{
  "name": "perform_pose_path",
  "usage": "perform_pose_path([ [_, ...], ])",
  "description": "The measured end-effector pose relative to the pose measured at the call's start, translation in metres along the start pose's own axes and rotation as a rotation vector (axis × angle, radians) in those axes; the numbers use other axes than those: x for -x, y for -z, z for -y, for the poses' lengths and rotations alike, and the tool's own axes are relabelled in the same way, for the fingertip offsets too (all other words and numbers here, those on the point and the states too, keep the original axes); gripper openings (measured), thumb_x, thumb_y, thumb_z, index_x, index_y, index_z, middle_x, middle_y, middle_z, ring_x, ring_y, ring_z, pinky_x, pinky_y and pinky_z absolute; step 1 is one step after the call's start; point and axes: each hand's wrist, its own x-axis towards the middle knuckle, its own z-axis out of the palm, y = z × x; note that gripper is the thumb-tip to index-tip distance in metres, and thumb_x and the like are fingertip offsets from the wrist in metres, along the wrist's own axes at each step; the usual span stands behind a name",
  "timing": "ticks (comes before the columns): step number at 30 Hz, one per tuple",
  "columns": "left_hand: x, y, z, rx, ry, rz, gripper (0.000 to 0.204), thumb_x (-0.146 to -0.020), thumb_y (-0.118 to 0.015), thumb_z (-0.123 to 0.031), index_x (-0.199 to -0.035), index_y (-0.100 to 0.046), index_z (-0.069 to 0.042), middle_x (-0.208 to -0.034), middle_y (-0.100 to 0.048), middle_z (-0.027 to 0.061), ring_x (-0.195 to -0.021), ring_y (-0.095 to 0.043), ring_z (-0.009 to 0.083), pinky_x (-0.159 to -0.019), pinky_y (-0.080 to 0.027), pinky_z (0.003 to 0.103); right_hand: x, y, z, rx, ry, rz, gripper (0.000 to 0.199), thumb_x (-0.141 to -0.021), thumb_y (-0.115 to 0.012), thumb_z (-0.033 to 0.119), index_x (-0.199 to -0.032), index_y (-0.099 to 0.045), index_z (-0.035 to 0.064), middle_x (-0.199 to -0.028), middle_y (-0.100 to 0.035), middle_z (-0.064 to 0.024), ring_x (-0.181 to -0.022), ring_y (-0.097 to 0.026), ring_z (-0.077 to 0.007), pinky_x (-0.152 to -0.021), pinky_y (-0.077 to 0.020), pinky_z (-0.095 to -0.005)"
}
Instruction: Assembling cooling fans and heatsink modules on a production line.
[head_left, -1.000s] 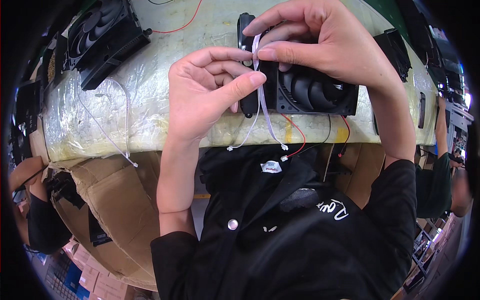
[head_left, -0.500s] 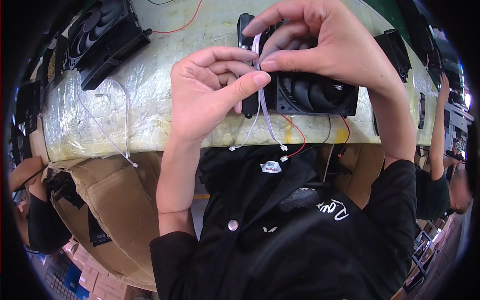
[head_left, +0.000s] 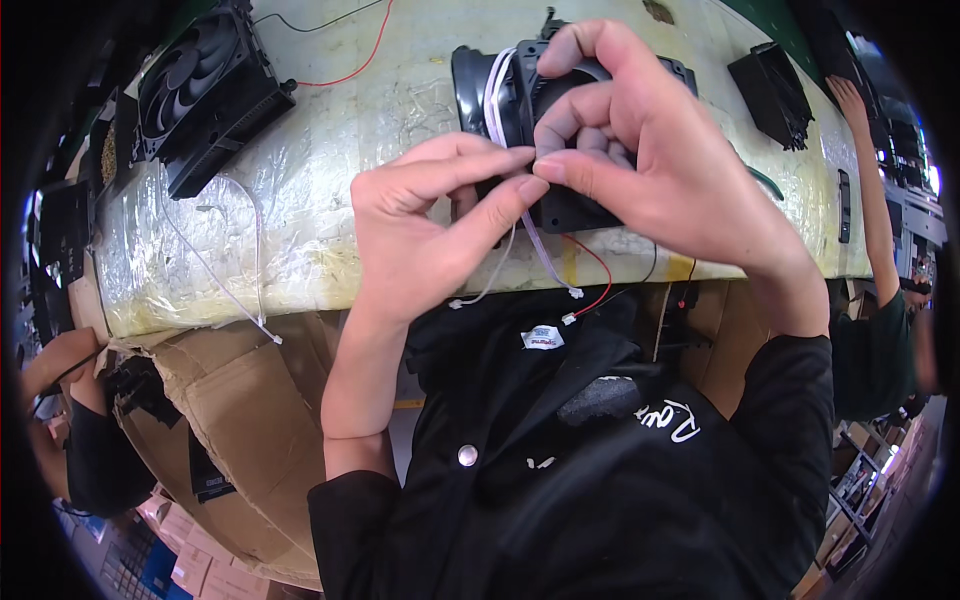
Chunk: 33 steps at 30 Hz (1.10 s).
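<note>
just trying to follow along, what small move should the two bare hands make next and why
Probably the bare left hand and bare right hand should gently snug the thin white cables toward the black plastic fan unit: their fingertips meet beside those cables, whose small white plugs hang free below. What exactly the fingertips pinch is hidden.

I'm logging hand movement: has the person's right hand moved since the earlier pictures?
Yes: the right hand has come toward the person, closer to the near edge of the table.
</note>
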Motion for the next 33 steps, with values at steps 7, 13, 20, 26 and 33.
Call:
perform_pose_path([
  [7,0.022,-0.017,-0.004,-0.111,-0.147,-0.053,0.02,-0.072,-0.072,0.008,-0.089,-0.075,-0.001,-0.084,-0.063,0.0048,-0.06,-0.056,0.0048,-0.052,-0.041,0.018,0.03,-0.016,-0.029,-0.319,0.042,-0.027,0.044,-0.086,-0.059,-0.008,-0.116,-0.031,0.0063,-0.089,-0.062,-0.0071,-0.078,-0.057,-0.0049,-0.065,-0.0423,-0.0163],
  [13,0.029,-0.017,0.013,-0.203,-0.31,-0.066,0.023,-0.067,-0.071,0.012,-0.086,-0.074,0.0,-0.085,-0.06,0.0074,-0.059,-0.059,0.0077,-0.054,-0.045,0.02,0.051,-0.021,-0.033,-0.235,0.12,-0.017,0.04,-0.082,-0.069,-0.002,-0.112,-0.043,0.004,-0.089,-0.06,-0.006,-0.079,-0.057,-0.0076,-0.067,-0.0446,-0.0206],
  [20,0.034,-0.018,0.02,-0.152,-0.347,-0.082,0.026,-0.067,-0.069,0.015,-0.089,-0.073,0.002,-0.09,-0.059,0.0117,-0.062,-0.06,0.0091,-0.058,-0.046,0.02,0.041,-0.033,-0.055,0.512,0.641,-0.352,0.038,-0.066,-0.083,0.013,-0.101,-0.07,0.0034,-0.096,-0.065,-0.0075,-0.082,-0.059,-0.022,-0.07,-0.0464,-0.0291],
  [26,0.034,-0.016,0.025,-0.08,-0.292,-0.076,0.026,-0.065,-0.07,0.013,-0.088,-0.072,0.002,-0.096,-0.057,0.013,-0.063,-0.058,0.0074,-0.061,-0.045,0.019,0.031,-0.051,-0.057,0.492,0.756,-0.544,0.018,-0.064,-0.074,0.002,-0.08,-0.066,0.0071,-0.089,-0.067,-0.0021,-0.079,-0.06,-0.0216,-0.073,-0.0408,-0.0332],
  [33,0.023,-0.01,0.021,-0.147,-0.266,-0.019,0.026,-0.065,-0.067,0.015,-0.086,-0.073,0.002,-0.099,-0.055,0.0125,-0.06,-0.053,0.0063,-0.058,-0.041,0.018,0.031,-0.049,-0.069,0.372,0.886,-0.617,0.023,-0.06,-0.074,0.003,-0.081,-0.066,0.0044,-0.087,-0.068,-0.0019,-0.072,-0.059,-0.0201,-0.07,-0.0393,-0.0339],
])
